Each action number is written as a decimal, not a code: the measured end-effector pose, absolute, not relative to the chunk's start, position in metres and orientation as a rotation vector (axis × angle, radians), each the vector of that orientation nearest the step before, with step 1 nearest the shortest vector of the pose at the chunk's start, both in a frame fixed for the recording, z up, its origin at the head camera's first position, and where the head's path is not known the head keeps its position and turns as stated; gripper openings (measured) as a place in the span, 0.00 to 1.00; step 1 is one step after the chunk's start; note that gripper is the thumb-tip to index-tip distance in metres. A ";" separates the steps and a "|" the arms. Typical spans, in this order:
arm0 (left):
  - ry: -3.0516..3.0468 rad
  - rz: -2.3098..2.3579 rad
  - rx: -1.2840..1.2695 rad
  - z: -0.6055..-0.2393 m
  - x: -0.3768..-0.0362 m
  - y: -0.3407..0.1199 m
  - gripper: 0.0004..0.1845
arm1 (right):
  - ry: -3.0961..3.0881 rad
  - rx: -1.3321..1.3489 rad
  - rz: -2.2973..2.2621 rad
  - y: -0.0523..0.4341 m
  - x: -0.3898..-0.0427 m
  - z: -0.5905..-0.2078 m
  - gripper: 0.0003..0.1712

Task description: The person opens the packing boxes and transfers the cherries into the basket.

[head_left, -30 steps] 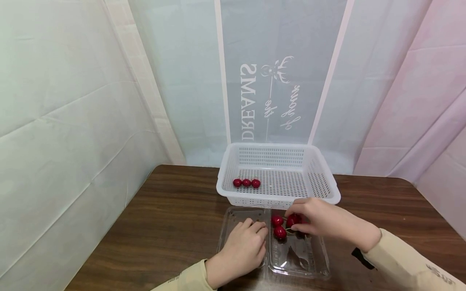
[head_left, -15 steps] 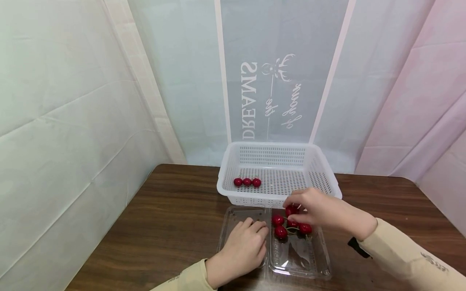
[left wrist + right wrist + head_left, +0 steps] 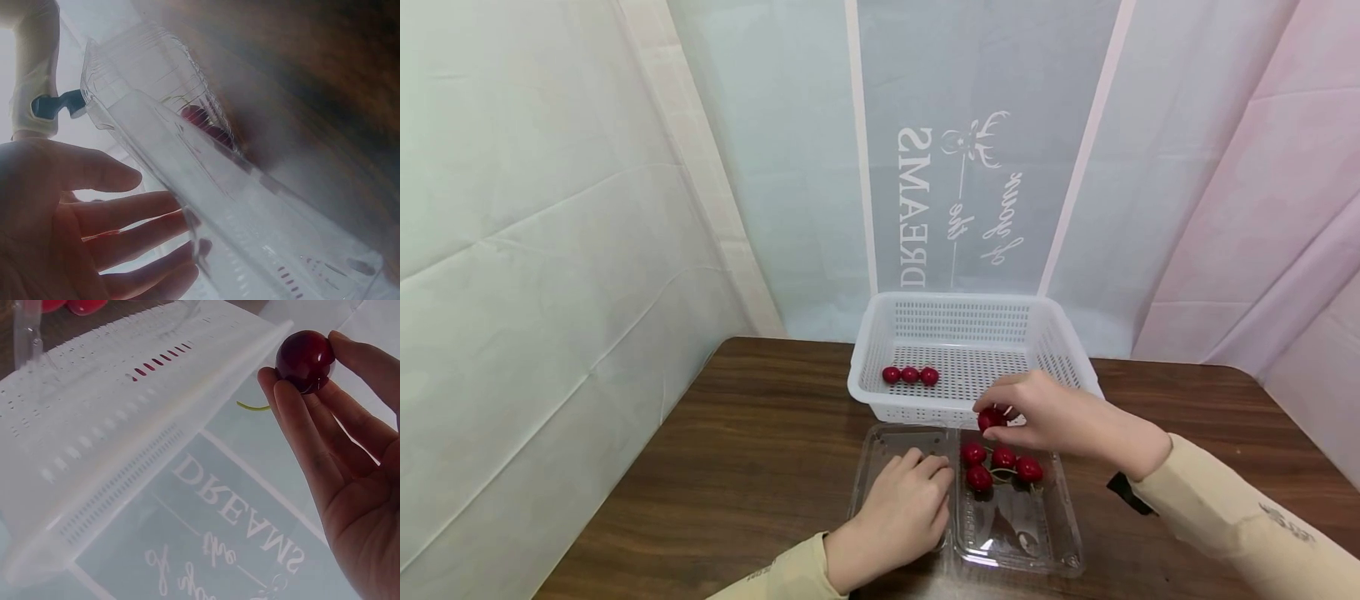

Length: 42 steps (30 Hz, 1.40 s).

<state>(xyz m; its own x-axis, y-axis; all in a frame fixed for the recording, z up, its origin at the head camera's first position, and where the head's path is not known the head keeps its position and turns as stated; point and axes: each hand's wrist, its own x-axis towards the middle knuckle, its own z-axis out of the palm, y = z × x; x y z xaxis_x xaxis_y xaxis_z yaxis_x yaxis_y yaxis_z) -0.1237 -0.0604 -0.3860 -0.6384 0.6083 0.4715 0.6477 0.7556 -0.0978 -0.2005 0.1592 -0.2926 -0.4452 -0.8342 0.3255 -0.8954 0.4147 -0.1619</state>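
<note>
Plainly, our right hand (image 3: 1047,413) has one dark red cherry (image 3: 305,360) pinched between thumb and fingertips, and a thin green stem (image 3: 253,407) shows just beside the fingers. In the head view that cherry sits at the fingertips, to the left of the palm, and overlaps the near wall of the white basket (image 3: 925,406); we cannot tell exactly how high it hangs. The relation that counts, as we judge it, is this one: the basket's inside lies just beyond the fingertips, away from us, with the near rim between. Its long axis runs left to right, across our reach, and three cherries (image 3: 910,375) lie in a row toward its left end — so they are ahead and to the left of the one we hold.

Nearer to us, four cherries (image 3: 1003,457) lie in the right half of the clear container (image 3: 1018,562), at its far end. Our left hand (image 3: 897,514) rests at the container's left half, its fingers loosely extended and gripping nothing. It is farther from the basket — the right hand is clearly the closer one. Basket and container both stand on the brown bench (image 3: 752,458).
</note>
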 end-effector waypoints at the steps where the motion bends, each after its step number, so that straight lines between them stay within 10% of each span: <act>1: -2.468 -0.110 -0.949 -0.386 -0.124 -0.060 0.09 | -2.466 1.541 0.467 0.158 -0.202 -0.292 0.11; 42: -2.482 -0.107 -0.950 -0.386 -0.124 -0.059 0.10 | -2.653 1.471 0.455 0.136 -0.262 -0.272 0.07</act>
